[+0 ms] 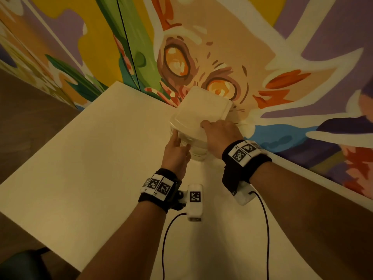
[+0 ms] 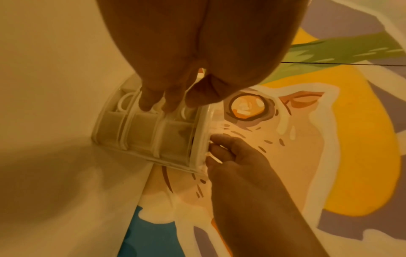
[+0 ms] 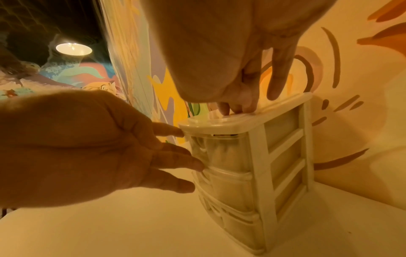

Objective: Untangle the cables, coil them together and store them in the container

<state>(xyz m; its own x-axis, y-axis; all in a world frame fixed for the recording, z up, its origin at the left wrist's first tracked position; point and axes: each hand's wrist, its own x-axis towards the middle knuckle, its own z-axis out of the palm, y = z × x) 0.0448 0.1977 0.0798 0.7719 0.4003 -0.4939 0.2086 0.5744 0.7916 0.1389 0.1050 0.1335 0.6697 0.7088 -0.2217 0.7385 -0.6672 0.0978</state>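
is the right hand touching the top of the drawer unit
Touching. In the right wrist view the right hand has its fingertips pressed down on the flat top of the drawer unit, no gap visible.

A: So where are we? No kitchen gear, no lab kit in sight.

B: A decorated indoor room, some lounge or studio sort of space. See the big painted cartoon mural wall [image 1: 222,57], orange eyes, purple and yellow shapes, running right behind the plain white counter [image 1: 90,158].

A: Warm light too.

B: Yes, a round glowing ceiling lamp [image 3: 73,49] overhead, brown wood-look floor [image 1: 30,122] beside the counter. Home or office, can't tell.
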